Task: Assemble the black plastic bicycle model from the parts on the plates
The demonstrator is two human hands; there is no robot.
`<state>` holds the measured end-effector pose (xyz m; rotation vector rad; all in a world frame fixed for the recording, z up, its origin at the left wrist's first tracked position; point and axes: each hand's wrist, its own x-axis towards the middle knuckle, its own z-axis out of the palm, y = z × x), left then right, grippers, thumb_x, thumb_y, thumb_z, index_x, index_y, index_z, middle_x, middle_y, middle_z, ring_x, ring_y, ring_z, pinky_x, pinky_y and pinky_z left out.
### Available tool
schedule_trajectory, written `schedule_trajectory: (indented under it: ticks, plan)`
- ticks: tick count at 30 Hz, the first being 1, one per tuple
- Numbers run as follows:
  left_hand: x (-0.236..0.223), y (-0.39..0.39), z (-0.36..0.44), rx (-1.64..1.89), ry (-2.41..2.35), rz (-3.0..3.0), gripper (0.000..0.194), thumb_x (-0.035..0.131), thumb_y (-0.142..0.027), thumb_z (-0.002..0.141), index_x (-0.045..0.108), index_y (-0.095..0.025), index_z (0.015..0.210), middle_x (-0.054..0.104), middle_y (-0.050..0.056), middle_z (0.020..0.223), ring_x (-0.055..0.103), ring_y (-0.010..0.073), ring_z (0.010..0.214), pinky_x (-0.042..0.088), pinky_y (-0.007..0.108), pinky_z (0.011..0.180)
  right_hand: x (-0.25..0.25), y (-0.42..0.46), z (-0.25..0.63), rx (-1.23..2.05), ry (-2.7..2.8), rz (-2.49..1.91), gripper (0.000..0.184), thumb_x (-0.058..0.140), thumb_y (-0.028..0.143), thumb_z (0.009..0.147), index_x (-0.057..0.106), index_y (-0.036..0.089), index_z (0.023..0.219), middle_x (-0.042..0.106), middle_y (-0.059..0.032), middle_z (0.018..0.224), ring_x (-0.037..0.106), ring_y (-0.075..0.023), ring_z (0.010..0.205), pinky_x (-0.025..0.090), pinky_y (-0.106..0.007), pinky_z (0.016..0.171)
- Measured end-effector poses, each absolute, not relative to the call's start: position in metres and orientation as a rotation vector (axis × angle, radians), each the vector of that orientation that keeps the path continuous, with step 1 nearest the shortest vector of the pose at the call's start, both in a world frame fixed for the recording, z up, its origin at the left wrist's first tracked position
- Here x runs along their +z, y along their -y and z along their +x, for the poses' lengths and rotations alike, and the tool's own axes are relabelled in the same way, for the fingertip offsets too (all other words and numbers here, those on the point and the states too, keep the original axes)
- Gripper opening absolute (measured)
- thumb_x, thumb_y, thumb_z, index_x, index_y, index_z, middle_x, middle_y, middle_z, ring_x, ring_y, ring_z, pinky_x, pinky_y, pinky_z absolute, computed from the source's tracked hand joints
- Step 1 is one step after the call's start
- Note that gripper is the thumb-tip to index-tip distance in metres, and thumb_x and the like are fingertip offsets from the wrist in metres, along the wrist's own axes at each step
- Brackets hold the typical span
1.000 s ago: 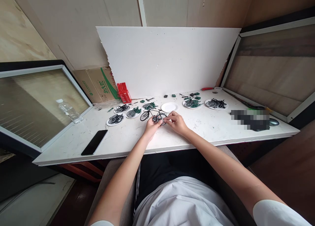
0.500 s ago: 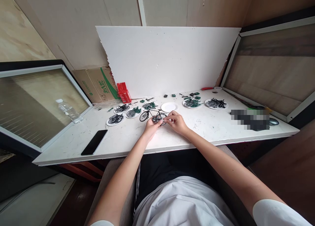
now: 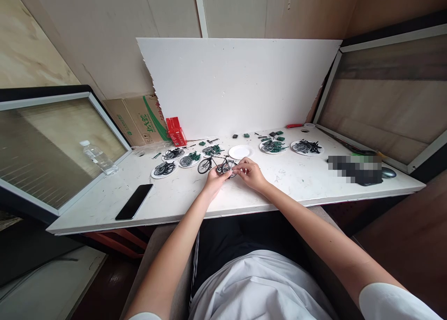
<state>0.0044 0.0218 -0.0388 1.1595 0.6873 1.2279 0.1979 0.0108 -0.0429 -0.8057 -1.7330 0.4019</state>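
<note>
A small black model bicycle [image 3: 205, 166] stands upright above the table, its wheels to left and right. My left hand [image 3: 214, 181] is closed on its lower part, with the thumb near the right-hand wheel. The fingers of my right hand [image 3: 250, 172] are pinched together at that same wheel. Whether they also hold a tiny part there is too small to tell. Just behind the bicycle lies a bare white plate [image 3: 240, 151]. Plates with green bicycle parts [image 3: 189, 158] and black bicycle parts [image 3: 164, 169] are to the left.
Further right are plates of green parts [image 3: 273, 145] and black parts [image 3: 307, 146]. A phone [image 3: 134, 202] lies front left, near a plastic bottle [image 3: 98, 157]. A red box [image 3: 176, 131] and a white board [image 3: 240, 85] stand behind. A mouse [image 3: 388, 172] is far right.
Almost nothing differs. Both hands stay at the bicycle, which has tilted or shifted very slightly.
</note>
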Motion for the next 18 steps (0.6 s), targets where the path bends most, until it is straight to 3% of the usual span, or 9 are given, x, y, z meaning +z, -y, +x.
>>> schedule_trajectory:
  ticks: [13, 18]
  plan:
    - [-0.0402, -0.0241, 0.0052, 1.326, -0.788, 1.103, 0.051, 0.098, -0.034, 0.065, 0.067, -0.018, 0.102, 0.075, 0.008, 0.105, 0.069, 0.0215, 0.097, 0.053, 0.039, 0.090, -0.0424, -0.0115, 0.2018, 0.246, 1.707, -1.033, 0.012, 0.062, 0.028, 0.101, 0.070, 0.022, 0.109, 0.066, -0.0051, 0.094, 0.061, -0.0209, 0.082, 0.051, -0.034, 0.073]
    - [-0.0429, -0.0271, 0.0049, 1.382, -0.826, 1.069, 0.053, 0.099, -0.033, 0.063, 0.064, -0.018, 0.100, 0.074, 0.008, 0.101, 0.069, 0.0206, 0.095, 0.054, 0.038, 0.089, -0.0499, -0.0173, 0.2061, 0.135, 1.826, -1.303, 0.019, 0.062, 0.015, 0.096, 0.074, 0.020, 0.109, 0.073, -0.0095, 0.102, 0.062, -0.0272, 0.102, 0.050, -0.037, 0.086]
